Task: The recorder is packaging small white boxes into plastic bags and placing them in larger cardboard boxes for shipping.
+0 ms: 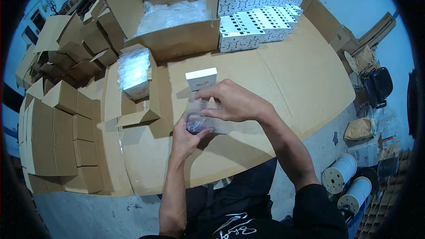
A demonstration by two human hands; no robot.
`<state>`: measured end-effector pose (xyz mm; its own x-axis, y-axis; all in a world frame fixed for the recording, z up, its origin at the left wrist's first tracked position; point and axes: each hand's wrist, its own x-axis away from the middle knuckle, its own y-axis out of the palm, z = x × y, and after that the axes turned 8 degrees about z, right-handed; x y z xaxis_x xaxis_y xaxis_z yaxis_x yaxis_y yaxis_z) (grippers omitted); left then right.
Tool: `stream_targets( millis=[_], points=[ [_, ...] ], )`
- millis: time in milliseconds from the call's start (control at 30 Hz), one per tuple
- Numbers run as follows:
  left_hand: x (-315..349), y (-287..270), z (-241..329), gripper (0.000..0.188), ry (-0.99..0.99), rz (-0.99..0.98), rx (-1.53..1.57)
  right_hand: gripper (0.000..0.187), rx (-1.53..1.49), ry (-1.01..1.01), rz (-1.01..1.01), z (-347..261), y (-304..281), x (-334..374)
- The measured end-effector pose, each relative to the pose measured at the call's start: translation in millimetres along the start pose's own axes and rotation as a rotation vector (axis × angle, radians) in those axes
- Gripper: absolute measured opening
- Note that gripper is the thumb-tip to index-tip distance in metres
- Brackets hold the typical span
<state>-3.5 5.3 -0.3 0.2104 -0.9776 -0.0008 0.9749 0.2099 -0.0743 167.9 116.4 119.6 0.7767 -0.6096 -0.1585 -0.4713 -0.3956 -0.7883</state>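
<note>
Plastic bag (193, 107), translucent, pinched by left fingers (205, 132) and right fingers (213, 113), flat brown cardboard (274, 84) beneath

Desk (287, 75): tan surface, bent-looking outer edge. Wall (345, 0): pale blue, upper right. Floor (110, 214): grey, scuffed. Chair (377, 87): black, right of desk. Light: cool, shadows on desk.

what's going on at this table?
A person's left hand grips a clear plastic wrapper with something dark showing through, too unclear to name; the right hand is at its upper part. A white box stands just beyond. To the left, an open carton holds bubble-wrapped packs. Behind are stacked white boxes and a large carton with clear plastic packaging.
</note>
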Motion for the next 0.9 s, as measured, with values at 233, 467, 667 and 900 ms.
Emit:
stream_targets(
  millis=[233, 467, 667, 900],
  points=[
    [0.5, -2.9, 9.2, 0.057, -0.087, 0.012, 0.224, 0.05, -0.026, -0.071, -0.007, -6.8, -1.7, -3.5],
    [-0.3, -4.7, 7.5, 0.047, -0.134, -0.012, 0.174, 0.059, 0.08, -0.117, -0.174, -2.7, -3.7, -4.8],
    [-1.7, -7.6, -1.5, 0.047, -0.071, -0.035, 0.161, 0.071, 0.116, -0.262, -0.02, 9.5, 3.7, 3.0],
    [-3.4, -7.5, -4.0, 0.059, -0.078, -0.092, 0.291, 0.078, 0.018, -0.112, -0.021, 10.2, 0.1, 9.5]
  ],
)
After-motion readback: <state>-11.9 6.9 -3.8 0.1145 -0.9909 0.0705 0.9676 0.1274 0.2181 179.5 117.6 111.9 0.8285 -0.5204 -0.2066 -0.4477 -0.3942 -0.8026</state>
